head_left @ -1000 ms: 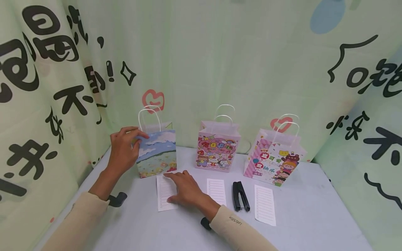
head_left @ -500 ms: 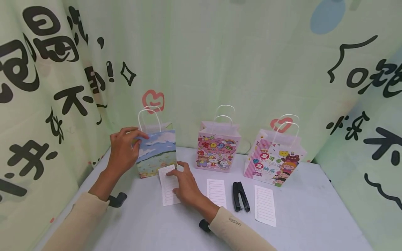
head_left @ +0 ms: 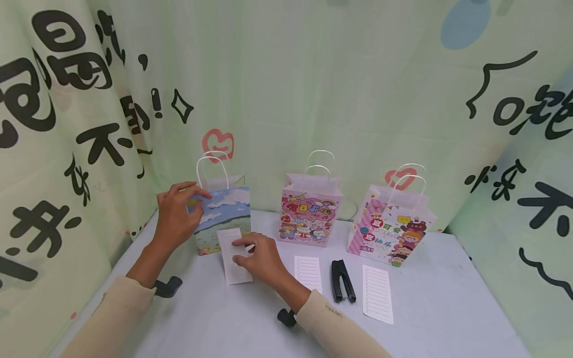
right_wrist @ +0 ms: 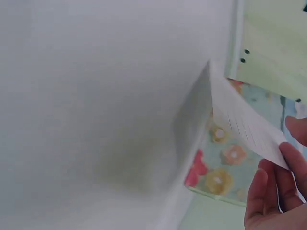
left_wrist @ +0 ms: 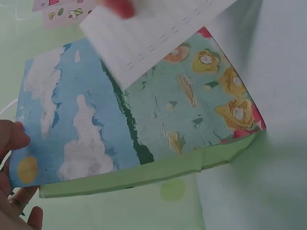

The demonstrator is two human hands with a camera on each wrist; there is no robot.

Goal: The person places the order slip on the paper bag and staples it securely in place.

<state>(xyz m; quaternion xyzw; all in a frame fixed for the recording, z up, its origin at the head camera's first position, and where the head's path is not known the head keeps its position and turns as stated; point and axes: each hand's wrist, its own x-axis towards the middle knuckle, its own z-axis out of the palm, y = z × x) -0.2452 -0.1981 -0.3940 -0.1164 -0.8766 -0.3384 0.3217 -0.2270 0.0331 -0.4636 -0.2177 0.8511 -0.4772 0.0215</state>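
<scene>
paper (left_wrist: pixel 156 36) dashed in left wrist view

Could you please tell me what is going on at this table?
A person's left hand grips the blue landscape bag near its top corner, while the right hand holds a white slip in front of the bag's lower part; whether they touch is unclear. Two more slips lie on the table, either side of a black stapler. Two other bags stand farther right.
</scene>
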